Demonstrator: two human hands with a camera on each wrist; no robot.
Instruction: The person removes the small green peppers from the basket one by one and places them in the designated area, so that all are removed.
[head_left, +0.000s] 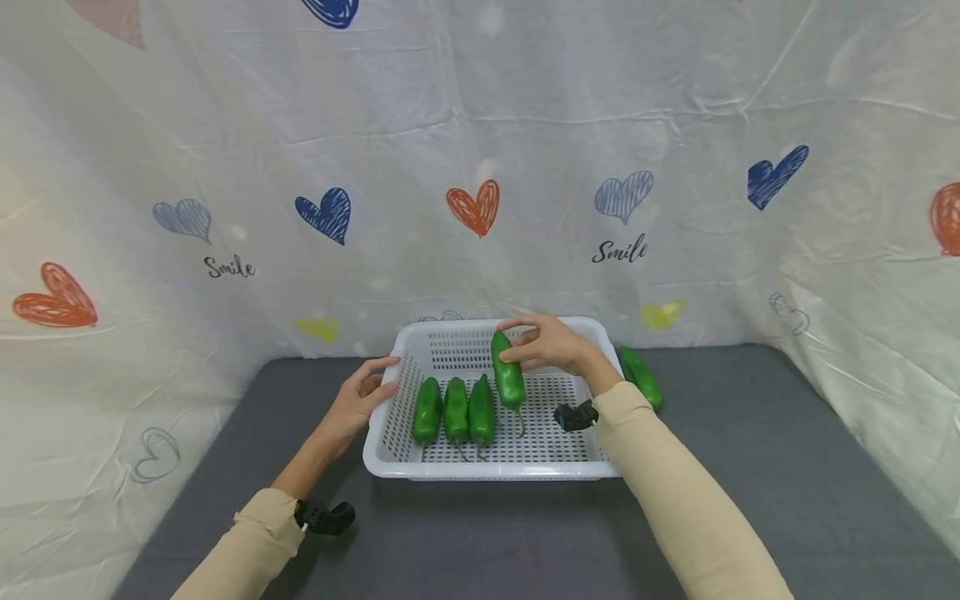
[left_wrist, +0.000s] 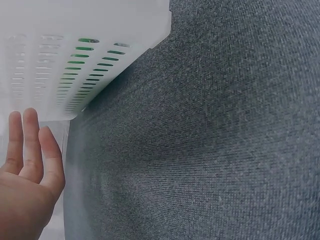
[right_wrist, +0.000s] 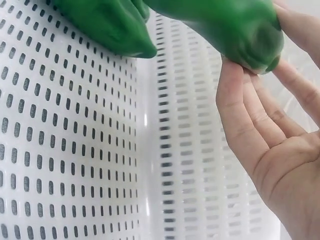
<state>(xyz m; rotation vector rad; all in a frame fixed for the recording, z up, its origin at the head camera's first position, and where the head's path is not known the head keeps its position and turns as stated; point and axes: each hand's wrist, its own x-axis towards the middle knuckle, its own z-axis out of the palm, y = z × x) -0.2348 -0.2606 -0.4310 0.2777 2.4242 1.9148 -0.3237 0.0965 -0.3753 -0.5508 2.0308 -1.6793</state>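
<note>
My right hand (head_left: 551, 343) pinches one end of a green pepper (head_left: 508, 375) between thumb and fingers, its stem pointing down over a white plastic basket (head_left: 495, 471). The right wrist view shows the fingertips on the blunt end of this pepper (right_wrist: 250, 35). Three more green peppers (head_left: 457, 410) lie side by side in the left half of the basket, stems toward me. At the basket's left rim rests my left hand (head_left: 362, 396), thumb and forefinger against the edge. Three of its fingers (left_wrist: 31, 145) extend fairly straight near the perforated outer wall in the left wrist view.
Another green pepper (head_left: 640, 379) lies on the dark grey tabletop (head_left: 480, 542) just right of the basket, partly hidden by the right forearm. A white curtain (head_left: 405, 167) printed with hearts hangs right behind the basket. Black wrist cameras (head_left: 326, 518) are strapped to both wrists.
</note>
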